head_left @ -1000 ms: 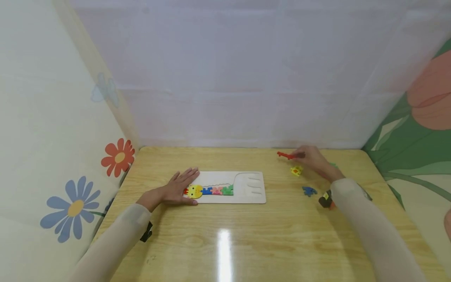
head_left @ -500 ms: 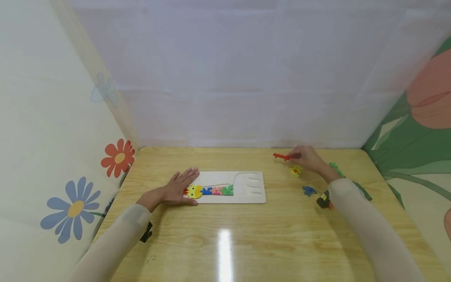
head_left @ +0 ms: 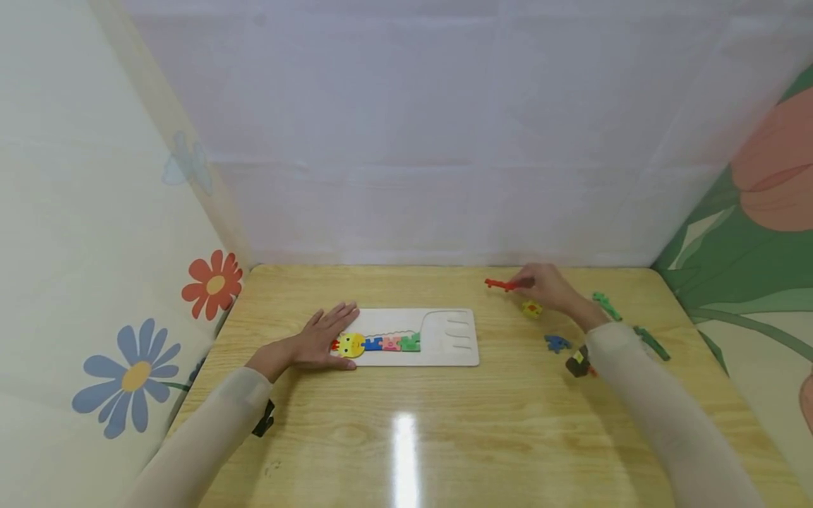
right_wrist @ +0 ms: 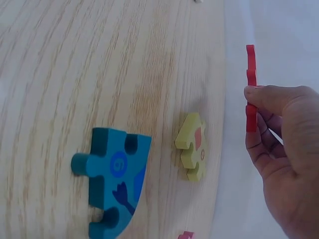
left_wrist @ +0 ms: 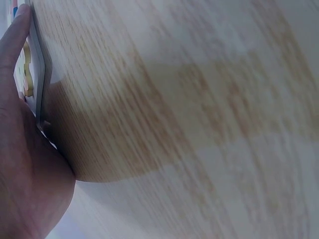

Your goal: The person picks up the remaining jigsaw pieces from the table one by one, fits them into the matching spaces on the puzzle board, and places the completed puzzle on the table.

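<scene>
My left hand [head_left: 322, 339] rests with straight, spread fingers on the left end of a white puzzle board [head_left: 451, 358]. Set in the board are a yellow giraffe head [head_left: 350, 346] and blue, pink and green pieces in a row; its right part shows bare recessed outlines. In the left wrist view the thumb [left_wrist: 12, 45] lies along the board's edge. My right hand [head_left: 547, 288] pinches a red puzzle piece [right_wrist: 251, 74] between thumb and fingers, raised above the table's far side. Below it lie a yellow puzzle piece [right_wrist: 193, 147] and a blue one numbered 6 [right_wrist: 117, 174].
Two green pieces [head_left: 606, 305] lie at the right, beyond the right forearm. A black wrist camera [head_left: 578, 363] hangs under that arm, with a bit of red-orange beside it. White cloth walls [head_left: 406, 176] stand behind the wooden table [head_left: 343, 437].
My right hand has moved a little to the left with the red puzzle piece, uncovering more of the green pieces at the right. The left hand and the board have stayed put.
</scene>
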A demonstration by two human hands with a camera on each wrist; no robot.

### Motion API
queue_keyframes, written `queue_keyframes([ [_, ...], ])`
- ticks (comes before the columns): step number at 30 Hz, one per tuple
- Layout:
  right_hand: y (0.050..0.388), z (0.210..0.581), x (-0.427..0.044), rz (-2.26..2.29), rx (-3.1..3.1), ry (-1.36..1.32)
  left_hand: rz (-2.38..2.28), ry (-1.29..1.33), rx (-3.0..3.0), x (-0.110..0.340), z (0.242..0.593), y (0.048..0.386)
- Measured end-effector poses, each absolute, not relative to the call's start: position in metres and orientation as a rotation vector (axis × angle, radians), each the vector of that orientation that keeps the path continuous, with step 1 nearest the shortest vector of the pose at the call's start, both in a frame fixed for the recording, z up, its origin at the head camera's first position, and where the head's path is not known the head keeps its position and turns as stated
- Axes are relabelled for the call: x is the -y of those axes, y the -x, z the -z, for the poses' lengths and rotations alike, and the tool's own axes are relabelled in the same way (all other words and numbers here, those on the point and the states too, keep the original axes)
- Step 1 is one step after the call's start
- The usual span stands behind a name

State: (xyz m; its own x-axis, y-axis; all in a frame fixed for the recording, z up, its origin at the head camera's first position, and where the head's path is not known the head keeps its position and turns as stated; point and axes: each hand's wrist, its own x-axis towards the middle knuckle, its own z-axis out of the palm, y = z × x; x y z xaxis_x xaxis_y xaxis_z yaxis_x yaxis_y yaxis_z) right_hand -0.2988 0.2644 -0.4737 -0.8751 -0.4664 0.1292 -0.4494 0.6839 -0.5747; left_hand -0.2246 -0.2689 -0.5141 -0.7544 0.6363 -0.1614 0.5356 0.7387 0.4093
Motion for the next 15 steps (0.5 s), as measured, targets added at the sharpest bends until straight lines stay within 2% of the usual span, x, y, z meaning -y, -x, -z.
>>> queue_keyframes([
  [15, 0.295, 0.475, -0.25, 0.958, -2.849, 0.807, -0.482, -0.911, -2.655, 0.267, 0.513, 0.224],
])
